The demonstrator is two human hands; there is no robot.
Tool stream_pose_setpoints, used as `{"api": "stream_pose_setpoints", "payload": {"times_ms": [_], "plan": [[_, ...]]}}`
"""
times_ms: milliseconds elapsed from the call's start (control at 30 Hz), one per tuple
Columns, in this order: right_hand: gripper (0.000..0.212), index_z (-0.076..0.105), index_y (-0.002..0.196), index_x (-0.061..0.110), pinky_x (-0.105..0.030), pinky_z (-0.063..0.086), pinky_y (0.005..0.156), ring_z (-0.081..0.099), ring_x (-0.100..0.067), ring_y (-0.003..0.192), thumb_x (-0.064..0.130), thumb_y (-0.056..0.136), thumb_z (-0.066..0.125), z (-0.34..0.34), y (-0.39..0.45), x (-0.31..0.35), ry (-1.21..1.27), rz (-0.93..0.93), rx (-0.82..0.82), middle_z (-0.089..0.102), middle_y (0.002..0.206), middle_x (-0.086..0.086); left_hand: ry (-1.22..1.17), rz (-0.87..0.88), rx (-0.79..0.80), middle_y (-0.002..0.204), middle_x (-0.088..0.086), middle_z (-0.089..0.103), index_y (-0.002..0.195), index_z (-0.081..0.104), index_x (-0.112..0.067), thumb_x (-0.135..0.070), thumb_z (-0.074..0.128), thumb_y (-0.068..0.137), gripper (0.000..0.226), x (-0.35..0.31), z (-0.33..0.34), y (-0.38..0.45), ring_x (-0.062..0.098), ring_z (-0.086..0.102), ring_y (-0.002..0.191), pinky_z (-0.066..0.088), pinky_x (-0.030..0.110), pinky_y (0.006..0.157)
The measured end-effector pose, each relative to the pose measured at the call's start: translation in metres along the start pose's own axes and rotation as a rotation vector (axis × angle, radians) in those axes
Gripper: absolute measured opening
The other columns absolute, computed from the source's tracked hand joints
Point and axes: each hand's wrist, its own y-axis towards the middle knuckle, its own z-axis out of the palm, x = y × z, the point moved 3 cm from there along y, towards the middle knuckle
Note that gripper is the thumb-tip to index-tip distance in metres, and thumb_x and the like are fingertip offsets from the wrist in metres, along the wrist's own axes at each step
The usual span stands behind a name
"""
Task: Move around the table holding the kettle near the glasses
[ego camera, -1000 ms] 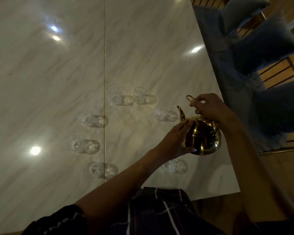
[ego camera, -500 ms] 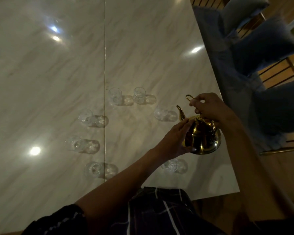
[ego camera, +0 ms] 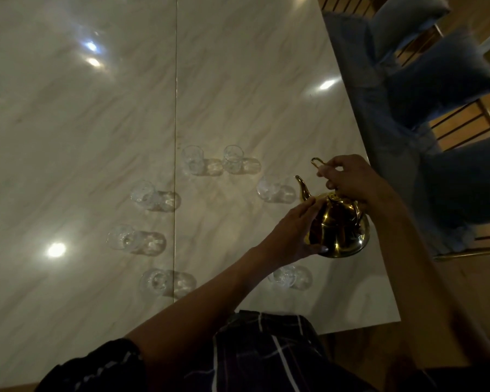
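I have the gold teapot [ego camera: 337, 224] lifted near the right edge of the marble table [ego camera: 96, 137], spout pointing away from me toward the glasses. My right hand [ego camera: 351, 182] is curled round its thin wire handle [ego camera: 317, 162], which stands up above the lid, and my left hand [ego camera: 294, 233] cups the side of the pot, fingers spread along its belly and thumb under the lower edge, steadying it. I judge this to be the step just ahead of pouring: the pot is carried and aimed but not yet tipped, and no stream shows at the spout.

The nearest glass [ego camera: 275, 190] sits just beyond the spout; another glass [ego camera: 290, 275] stands under my left wrist, close to me. Five more are spread in an arc to the left. The next move, as I see it, calls for bringing the spout right over one rim and tipping slowly, with my left hand controlling the tilt, since the glasses are small and would spill or topple easily.

The room is dim and the glasses are clear, so I cannot tell whether any holds liquid. My right palm hides the handle's hinge and part of the lid. Whether the pot's base touches the table is hard to make out. Grey chairs [ego camera: 436, 80] are cut off at the right edge.
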Motion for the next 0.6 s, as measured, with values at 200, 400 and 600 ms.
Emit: {"api": "stream_pose_setpoints", "payload": {"times_ms": [200,400,600], "plan": [[0.025,0.069,0.108,0.006,-0.024,0.045,0.057,0.056,-0.009,0.068,0.025,0.100,0.055,-0.0004,-0.0014,0.0025,0.005,-0.001,-0.005,0.061,0.079,-0.004,-0.004,0.002,0.001,0.162,0.014,0.032,0.160,0.024,-0.010,-0.032,0.087,0.077,0.106,0.0032,0.0014,0.0023,0.029,0.041,0.143,0.046,0.042,0.111],[0.025,0.068,0.110,0.007,-0.023,0.043,0.055,0.053,-0.008,0.063,0.025,0.100,0.055,-0.0014,-0.0007,0.0026,0.015,0.013,-0.003,0.060,0.077,-0.003,0.020,-0.010,0.024,0.164,0.015,0.028,0.161,0.021,-0.013,-0.035,0.085,0.080,0.105,0.0045,0.0032,0.0028,0.032,0.034,0.148,0.043,0.048,0.113],[0.026,0.067,0.111,0.007,-0.023,0.041,0.053,0.052,-0.010,0.063,0.026,0.100,0.054,-0.0002,0.0022,-0.0009,0.010,0.017,0.017,0.060,0.079,-0.005,0.031,-0.025,0.029,0.163,0.017,0.028,0.161,0.021,-0.013,-0.034,0.085,0.080,0.105,0.0071,0.0035,0.0027,0.035,0.038,0.145,0.044,0.050,0.112]]}}
